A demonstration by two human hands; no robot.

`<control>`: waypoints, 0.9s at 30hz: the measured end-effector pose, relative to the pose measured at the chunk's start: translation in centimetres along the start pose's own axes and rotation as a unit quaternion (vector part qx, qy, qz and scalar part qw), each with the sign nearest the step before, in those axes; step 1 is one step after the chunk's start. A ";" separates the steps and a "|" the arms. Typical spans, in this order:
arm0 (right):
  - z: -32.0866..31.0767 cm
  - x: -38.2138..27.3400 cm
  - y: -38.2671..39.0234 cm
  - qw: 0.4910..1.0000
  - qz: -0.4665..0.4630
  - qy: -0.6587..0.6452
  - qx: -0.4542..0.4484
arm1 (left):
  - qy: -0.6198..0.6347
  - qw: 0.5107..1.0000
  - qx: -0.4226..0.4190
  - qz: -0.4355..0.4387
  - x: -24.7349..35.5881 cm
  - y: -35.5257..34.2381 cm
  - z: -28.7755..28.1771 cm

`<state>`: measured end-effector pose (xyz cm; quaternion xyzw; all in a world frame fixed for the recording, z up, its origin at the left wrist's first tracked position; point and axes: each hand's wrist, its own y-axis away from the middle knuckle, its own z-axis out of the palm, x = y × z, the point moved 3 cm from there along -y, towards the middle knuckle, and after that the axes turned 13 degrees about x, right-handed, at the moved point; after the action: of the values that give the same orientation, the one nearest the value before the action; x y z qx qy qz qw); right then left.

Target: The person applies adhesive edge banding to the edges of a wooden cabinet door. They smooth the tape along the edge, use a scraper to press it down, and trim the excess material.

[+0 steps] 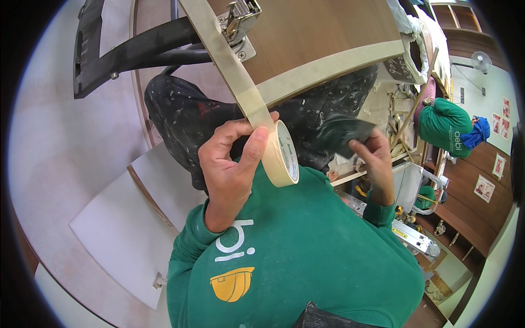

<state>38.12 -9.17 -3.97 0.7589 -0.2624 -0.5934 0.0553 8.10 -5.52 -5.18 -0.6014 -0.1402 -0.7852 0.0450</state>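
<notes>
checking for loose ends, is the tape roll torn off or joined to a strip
Joined: an unbroken strip runs from the tape roll in the left hand up to the corner of the brown panel.

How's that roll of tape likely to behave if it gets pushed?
The roll of tape would probably swing or roll, being round. It's likely light for its size, since its core looks hollow. The strip running from it to the brown panel seems stuck down, so it may tug back.
</notes>
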 end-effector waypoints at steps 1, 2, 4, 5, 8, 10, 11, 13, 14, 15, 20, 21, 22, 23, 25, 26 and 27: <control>-0.3 -0.4 -0.5 0.999 -0.021 -0.037 0.011 | 0.026 0.999 0.004 -0.018 0.1 0.1 0.2; -0.5 -0.9 -1.1 0.996 -0.045 -0.073 -0.004 | 0.052 0.998 0.007 -0.035 0.1 0.1 0.2; -0.2 -2.3 -2.0 0.986 -0.076 -0.149 -0.019 | 0.069 0.996 0.002 -0.054 0.4 -0.1 0.4; 0.4 -2.9 -2.2 0.978 -0.083 -0.188 -0.021 | 0.077 0.995 0.000 -0.063 0.4 -0.2 0.5; 1.7 -4.2 -3.7 0.928 -0.042 -0.337 -0.153 | 0.079 0.993 0.000 -0.085 0.3 -0.2 0.4; 2.9 -4.9 -3.8 0.894 0.065 -0.407 -0.177 | 0.083 0.992 0.009 -0.090 0.3 -0.2 0.6; 3.6 -4.9 -3.5 0.876 0.107 -0.424 -0.204 | 0.085 0.992 0.014 -0.093 0.3 -0.2 0.6; 5.0 -4.8 -3.2 0.831 0.188 -0.455 -0.260 | 0.061 0.996 0.004 -0.066 0.0 -0.4 0.6; 5.4 -3.9 -2.9 0.815 0.222 -0.459 -0.277 | 0.049 0.997 -0.002 -0.053 -0.1 -0.4 0.6; 5.8 -3.9 -2.4 0.808 0.235 -0.465 -0.276 | 0.046 0.997 -0.001 -0.056 -0.1 -0.4 0.6; 6.0 -3.8 -1.2 0.821 0.242 -0.444 -0.267 | 0.048 0.997 0.029 -0.049 -0.3 -0.5 0.7; 5.9 -3.8 -1.1 0.829 0.234 -0.433 -0.265 | 0.045 0.997 0.032 -0.046 -0.4 -0.5 0.7; 5.7 -4.0 -1.0 0.848 0.235 -0.398 -0.259 | 0.041 0.998 0.035 -0.042 -0.6 -0.5 0.6; 5.5 -4.5 -0.8 0.866 0.235 -0.362 -0.254 | 0.038 0.998 0.038 -0.039 -0.6 -0.4 0.6; 5.0 -4.8 -0.8 0.890 0.208 -0.319 -0.249 | 0.022 0.998 0.047 -0.038 -0.5 -0.3 0.6; 4.7 -4.9 -1.1 0.899 0.182 -0.309 -0.252 | 0.014 0.998 0.051 -0.037 -0.4 -0.1 0.6; 4.1 -5.1 -1.3 0.907 0.155 -0.300 -0.251 | 0.007 0.998 0.041 -0.037 -0.4 0.0 0.4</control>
<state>33.91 -4.74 -1.26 0.4564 -0.2233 -0.8231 0.2536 8.59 -5.45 -5.47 -0.5876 -0.1943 -0.7844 0.0414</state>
